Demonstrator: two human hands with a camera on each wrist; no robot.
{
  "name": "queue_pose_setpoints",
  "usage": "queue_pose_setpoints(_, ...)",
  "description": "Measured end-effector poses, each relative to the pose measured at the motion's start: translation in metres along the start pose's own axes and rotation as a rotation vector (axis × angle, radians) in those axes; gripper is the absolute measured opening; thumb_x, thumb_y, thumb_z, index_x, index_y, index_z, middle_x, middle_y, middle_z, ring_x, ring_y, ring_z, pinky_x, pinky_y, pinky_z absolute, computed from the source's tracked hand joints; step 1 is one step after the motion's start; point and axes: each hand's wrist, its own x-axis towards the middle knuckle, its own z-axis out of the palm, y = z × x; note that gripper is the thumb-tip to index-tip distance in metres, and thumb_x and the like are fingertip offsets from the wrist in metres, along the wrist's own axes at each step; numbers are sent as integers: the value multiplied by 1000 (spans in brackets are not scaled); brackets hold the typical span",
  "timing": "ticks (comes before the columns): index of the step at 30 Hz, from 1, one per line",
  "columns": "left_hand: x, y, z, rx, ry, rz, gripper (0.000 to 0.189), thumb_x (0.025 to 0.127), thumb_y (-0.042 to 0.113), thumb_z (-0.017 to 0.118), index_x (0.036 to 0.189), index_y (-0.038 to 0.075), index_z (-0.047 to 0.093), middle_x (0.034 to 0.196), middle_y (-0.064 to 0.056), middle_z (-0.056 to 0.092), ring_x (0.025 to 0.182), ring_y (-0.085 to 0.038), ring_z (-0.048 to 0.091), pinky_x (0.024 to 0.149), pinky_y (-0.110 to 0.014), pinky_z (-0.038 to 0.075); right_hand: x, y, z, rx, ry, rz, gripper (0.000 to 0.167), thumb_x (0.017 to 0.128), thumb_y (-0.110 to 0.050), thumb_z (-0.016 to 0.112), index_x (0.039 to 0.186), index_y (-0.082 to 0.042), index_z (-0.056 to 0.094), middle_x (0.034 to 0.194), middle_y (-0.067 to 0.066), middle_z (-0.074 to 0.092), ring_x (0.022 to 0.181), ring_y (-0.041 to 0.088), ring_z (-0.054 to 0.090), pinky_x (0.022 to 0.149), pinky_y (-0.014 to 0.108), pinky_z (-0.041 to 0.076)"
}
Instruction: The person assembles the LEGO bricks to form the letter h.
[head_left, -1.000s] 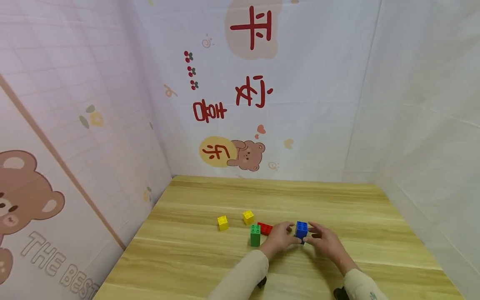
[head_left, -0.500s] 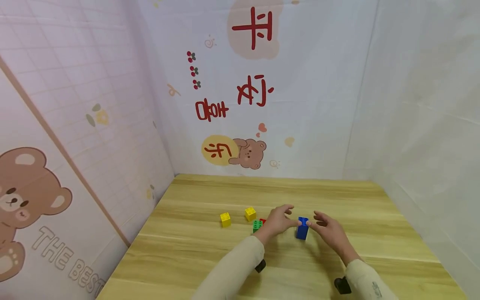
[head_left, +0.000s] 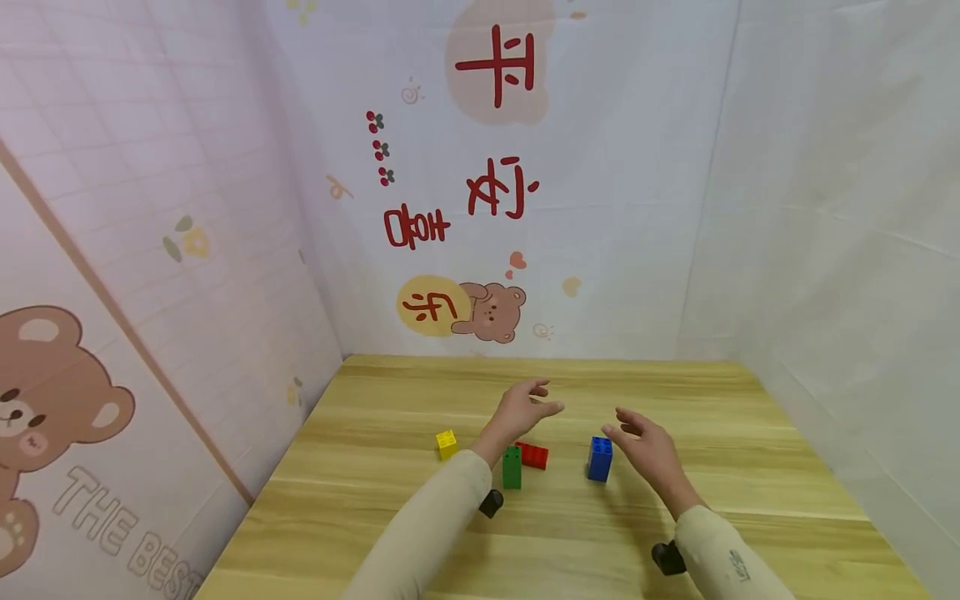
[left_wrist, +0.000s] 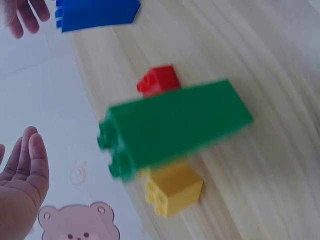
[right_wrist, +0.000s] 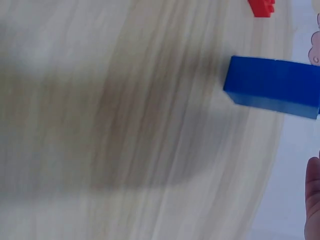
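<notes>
A tall blue toy brick (head_left: 600, 460) stands upright on the table, its studs on top. My right hand (head_left: 645, 450) is just to the right of it, fingers loosely extended and holding nothing; the right wrist view has the blue brick (right_wrist: 272, 85) apart from the fingers. My left hand (head_left: 519, 412) hovers beyond a tall green brick (head_left: 512, 468), with thumb and fingers spread and nothing between them. Behind the green brick lies a red brick (head_left: 533, 456). In the left wrist view, a yellow brick (left_wrist: 177, 189) shows past the green brick (left_wrist: 180, 125).
One small yellow brick (head_left: 446, 444) sits left of the left forearm; the other is hidden behind that arm in the head view. Printed cloth walls (head_left: 622, 250) border the wooden table (head_left: 712, 400) at the back and sides.
Both hands have come off the blue brick, which stays standing. The left hand has moved left and farther back, over the bricks; the right hand has stayed close to the blue brick.
</notes>
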Motion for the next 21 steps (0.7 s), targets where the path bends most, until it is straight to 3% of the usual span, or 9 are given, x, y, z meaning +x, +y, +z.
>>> queue_pose_setpoints(6,0,-7,-22,10,1,15,57,92,34,73,142,18,54,126,-4,61,110,-23,60,87,-38,53,2,-12,6,48,13,-30,65,98,-43,61,145,-1,47,145,23,48,131,39,47,99,52,46)
queue_pose_setpoints(13,-7,-18,-46,-5,-6,34,57,92,37,71,143,18,54,127,-4,61,110,-23,61,90,-40,53,8,-32,27,131,48,-47,57,98,-36,64,142,-2,51,141,21,52,130,36,49,100,49,45)
queue_pose_setpoints(21,-17,-29,-62,-53,26,34,55,94,40,69,142,19,55,127,-3,62,109,-21,60,91,-40,52,11,-53,55,258,25,-41,56,98,-34,65,143,-5,51,143,20,51,131,36,48,100,49,46)
